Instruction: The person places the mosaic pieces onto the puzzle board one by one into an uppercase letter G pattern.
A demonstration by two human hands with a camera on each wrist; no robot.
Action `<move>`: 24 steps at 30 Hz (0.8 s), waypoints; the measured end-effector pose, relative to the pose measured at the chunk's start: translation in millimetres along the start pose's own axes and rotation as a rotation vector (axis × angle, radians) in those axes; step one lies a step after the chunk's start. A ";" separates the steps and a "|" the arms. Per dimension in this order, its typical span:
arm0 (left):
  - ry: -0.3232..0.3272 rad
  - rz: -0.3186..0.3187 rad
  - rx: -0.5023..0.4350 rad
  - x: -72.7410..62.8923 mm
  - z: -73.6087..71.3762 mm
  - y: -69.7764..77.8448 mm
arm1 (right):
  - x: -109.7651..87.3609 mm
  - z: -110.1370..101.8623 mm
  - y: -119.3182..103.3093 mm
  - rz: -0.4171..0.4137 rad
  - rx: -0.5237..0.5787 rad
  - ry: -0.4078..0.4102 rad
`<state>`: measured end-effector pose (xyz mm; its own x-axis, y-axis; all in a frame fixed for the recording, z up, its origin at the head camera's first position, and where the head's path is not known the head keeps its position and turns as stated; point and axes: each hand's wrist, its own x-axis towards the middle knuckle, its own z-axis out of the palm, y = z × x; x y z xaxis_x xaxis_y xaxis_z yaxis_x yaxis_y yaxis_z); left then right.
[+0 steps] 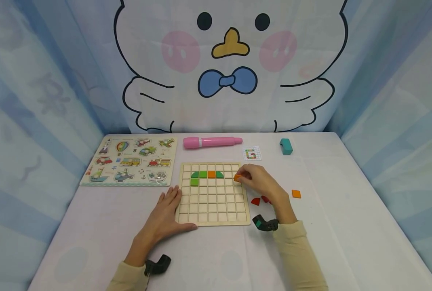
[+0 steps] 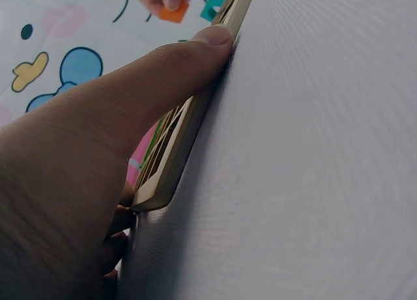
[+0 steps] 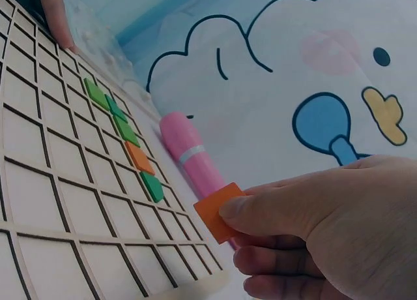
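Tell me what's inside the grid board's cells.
Two light-green squares, one orange square, two dark-green rounded pieces. Whatever lies beneath them is covered.

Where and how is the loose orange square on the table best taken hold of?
Probably by two opposite edges, coming from above: the orange square lies flat with straight sides, and it sits apart from the red pieces, so its edges look reachable.
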<state>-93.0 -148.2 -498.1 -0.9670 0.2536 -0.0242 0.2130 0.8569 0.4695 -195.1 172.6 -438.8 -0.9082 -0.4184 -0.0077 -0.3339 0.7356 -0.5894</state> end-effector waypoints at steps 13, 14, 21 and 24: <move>0.004 0.001 0.003 -0.4 0.0 -0.8 | 14.6 12.8 -21.0 -0.071 0.034 0.025; 0.003 0.001 0.003 -0.3 0.0 -0.8 | 15.7 13.9 -23.2 -0.080 0.040 0.025; 0.007 0.003 -0.002 -0.1 -0.7 -1.0 | 22.9 22.3 -34.0 -0.111 0.061 0.030; 0.001 0.002 0.000 -0.2 -1.0 -0.9 | 26.3 27.3 -36.0 -0.118 0.066 0.037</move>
<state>-93.2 -149.5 -497.6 -0.9669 0.2543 -0.0224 0.2144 0.8564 0.4696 -200.1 120.6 -439.9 -0.8728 -0.4790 0.0936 -0.4224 0.6453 -0.6366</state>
